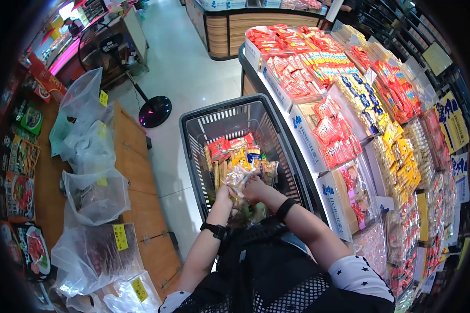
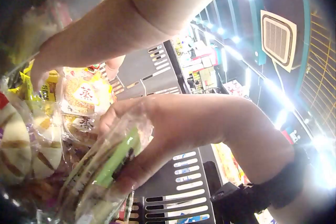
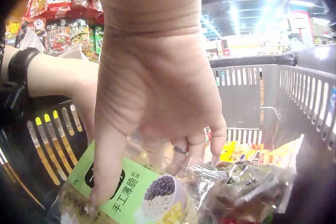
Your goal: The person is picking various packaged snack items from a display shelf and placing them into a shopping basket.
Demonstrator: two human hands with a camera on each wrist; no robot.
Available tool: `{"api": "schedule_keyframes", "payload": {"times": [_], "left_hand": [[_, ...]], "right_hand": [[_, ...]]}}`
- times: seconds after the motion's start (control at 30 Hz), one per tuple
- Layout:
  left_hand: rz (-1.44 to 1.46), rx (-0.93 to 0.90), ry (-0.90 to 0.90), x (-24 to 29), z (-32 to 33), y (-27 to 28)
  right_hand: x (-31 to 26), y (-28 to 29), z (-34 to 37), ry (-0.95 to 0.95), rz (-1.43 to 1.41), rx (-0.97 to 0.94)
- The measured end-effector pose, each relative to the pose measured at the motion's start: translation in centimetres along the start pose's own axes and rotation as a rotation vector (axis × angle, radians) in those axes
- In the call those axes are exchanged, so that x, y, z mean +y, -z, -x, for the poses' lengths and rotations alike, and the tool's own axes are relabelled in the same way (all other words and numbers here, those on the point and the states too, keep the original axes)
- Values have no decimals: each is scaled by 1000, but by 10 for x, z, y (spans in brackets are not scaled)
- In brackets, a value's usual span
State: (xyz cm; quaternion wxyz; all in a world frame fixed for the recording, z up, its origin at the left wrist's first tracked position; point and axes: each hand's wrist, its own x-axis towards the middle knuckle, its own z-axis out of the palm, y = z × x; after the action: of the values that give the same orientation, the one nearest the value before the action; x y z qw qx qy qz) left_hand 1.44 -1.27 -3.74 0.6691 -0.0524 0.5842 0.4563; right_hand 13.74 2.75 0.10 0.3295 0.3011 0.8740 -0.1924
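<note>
Both hands are down in a dark shopping basket (image 1: pixel 269 104) among packaged snacks. My right hand (image 3: pixel 157 92) pinches a clear bag of thin crisps (image 3: pixel 128 190) with a green label, its thumb lying across the label. In the left wrist view the same bag stands tilted, its green label edge-on. Beside it, my left hand (image 2: pixel 68 50) reaches down over clear snack packets (image 2: pixel 84 92) and a yellow packet (image 2: pixel 48 88); its fingertips are partly hidden, so I cannot tell whether they grip one. A dark clear-wrapped packet (image 3: pixel 241 187) lies by the right fingers.
Red packets (image 1: pixel 235 143) lie deeper in the basket. On the right, a tiered display (image 1: pixel 297 117) of packaged snacks stands close to the basket. A wooden counter (image 1: pixel 133 161) with plastic bags (image 1: pixel 96 193) runs along the left. A floor fan's round base (image 1: pixel 155 111) is ahead on the left.
</note>
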Motion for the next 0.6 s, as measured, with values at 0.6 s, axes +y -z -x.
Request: {"api": "schedule_keyframes", "payload": {"times": [0.6], "left_hand": [[-225, -800, -188, 12, 52, -51]], "right_hand": [[55, 24, 162, 1, -1537, 735]]}}
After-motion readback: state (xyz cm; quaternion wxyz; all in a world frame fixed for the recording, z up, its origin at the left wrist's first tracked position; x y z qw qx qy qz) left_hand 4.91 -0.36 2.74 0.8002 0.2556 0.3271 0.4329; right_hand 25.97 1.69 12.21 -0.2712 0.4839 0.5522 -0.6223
